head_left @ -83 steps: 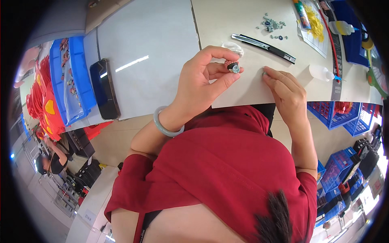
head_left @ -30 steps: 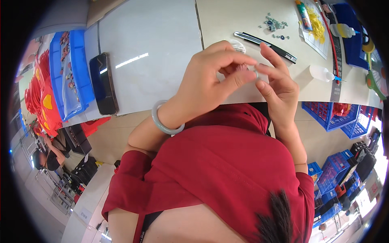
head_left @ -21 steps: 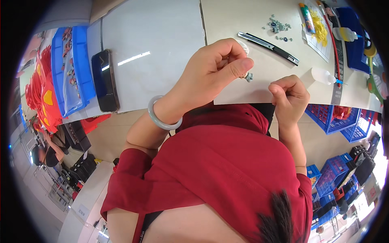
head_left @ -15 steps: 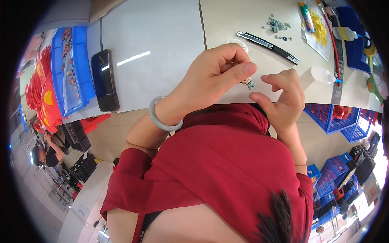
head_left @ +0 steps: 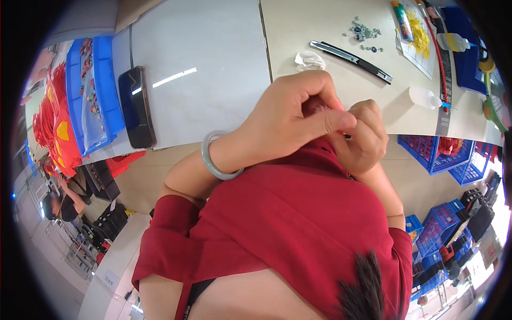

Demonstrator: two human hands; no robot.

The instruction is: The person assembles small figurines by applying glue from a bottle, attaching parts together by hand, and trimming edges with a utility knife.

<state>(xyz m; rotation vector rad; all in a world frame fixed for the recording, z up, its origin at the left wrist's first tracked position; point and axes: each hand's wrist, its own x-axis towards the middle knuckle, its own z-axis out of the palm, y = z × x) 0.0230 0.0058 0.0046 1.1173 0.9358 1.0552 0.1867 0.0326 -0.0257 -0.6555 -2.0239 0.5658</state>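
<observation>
Above the table's front edge, my left hand (head_left: 309, 112) and my right hand (head_left: 364, 141) meet, fingertips pressed together. My left hand is closed with thumb and forefinger pinching; the small figurine with grey-green parts that showed there half a second ago is hidden by the fingers. The right fingers are curled shut against the left thumb, and what they pinch cannot be made out. Just beyond the left hand lies a crumpled white tissue (head_left: 309, 61). Farther off are a black utility knife (head_left: 352, 62) and a scatter of small grey-green pieces (head_left: 364, 33).
A white needle-tipped bottle (head_left: 424, 98) lies at right, near another bottle (head_left: 452, 42) and yellow scraps (head_left: 418, 37) on paper. At left, a phone (head_left: 136, 106) rests beside a blue tray (head_left: 106, 90) of small figures. Blue crates (head_left: 434, 154) stand below the right edge.
My right hand has moved left and closed against the left hand. The left hand has shifted slightly right and down, hiding the figurine and uncovering the white tissue.
</observation>
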